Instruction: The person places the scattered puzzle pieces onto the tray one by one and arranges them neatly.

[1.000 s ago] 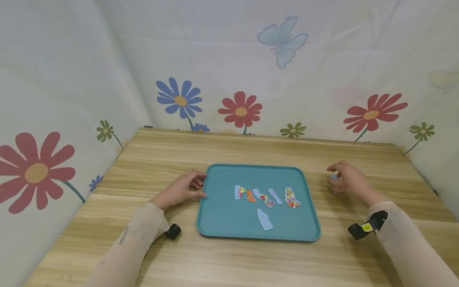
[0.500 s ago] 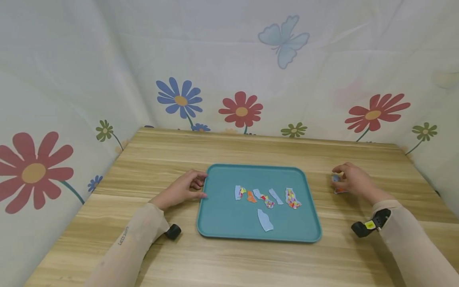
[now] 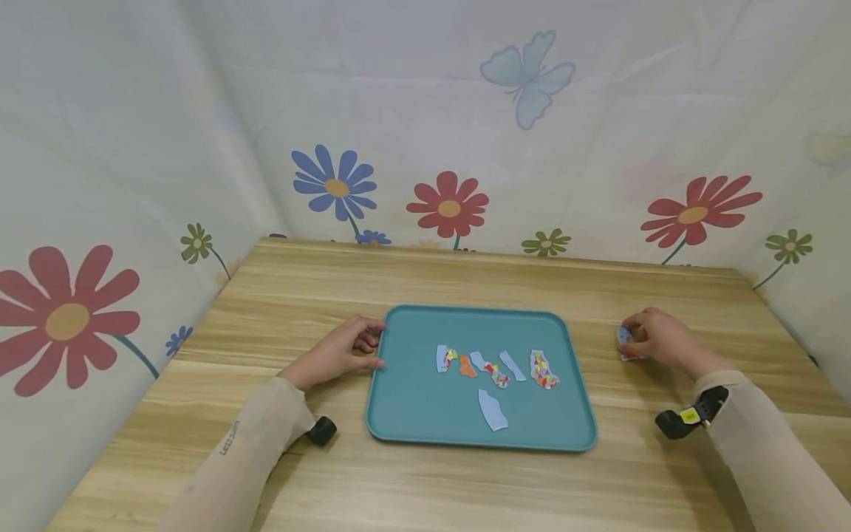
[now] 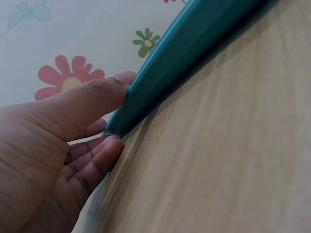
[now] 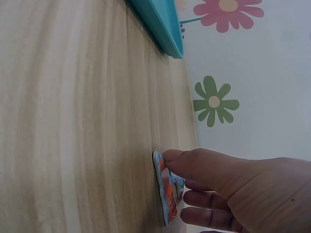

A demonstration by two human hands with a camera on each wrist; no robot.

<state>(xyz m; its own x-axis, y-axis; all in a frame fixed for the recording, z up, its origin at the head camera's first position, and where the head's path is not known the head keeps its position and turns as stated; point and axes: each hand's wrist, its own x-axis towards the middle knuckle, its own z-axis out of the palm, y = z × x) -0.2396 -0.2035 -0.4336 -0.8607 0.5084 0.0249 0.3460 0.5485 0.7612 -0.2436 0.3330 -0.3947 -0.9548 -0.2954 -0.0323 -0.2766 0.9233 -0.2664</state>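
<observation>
My left hand (image 3: 346,351) holds the left rim of a teal tray (image 3: 432,421). In the left wrist view the thumb lies on the rim and the fingers curl by its outer side. Irregular flat puzzle pieces lie on the tray, among them a pale blue one (image 3: 493,410), an orange one (image 3: 467,366) and a multicoloured one (image 3: 540,369). To the right of the tray, my right hand (image 3: 665,341) pinches at a small blue puzzle piece (image 3: 623,335) on the table. In the right wrist view the thumb touches an orange-and-blue piece (image 5: 167,191); the fingers partly hide another.
The wooden table (image 3: 465,488) extends around the tray on all sides. A flowered cloth (image 3: 399,96) hangs behind the table and at both sides. Black wrist devices (image 3: 322,431) are worn on both wrists.
My right hand has moved slightly right and towards me, its thumb and fingers closing round the small pieces. The left hand and the tray have stayed in place.
</observation>
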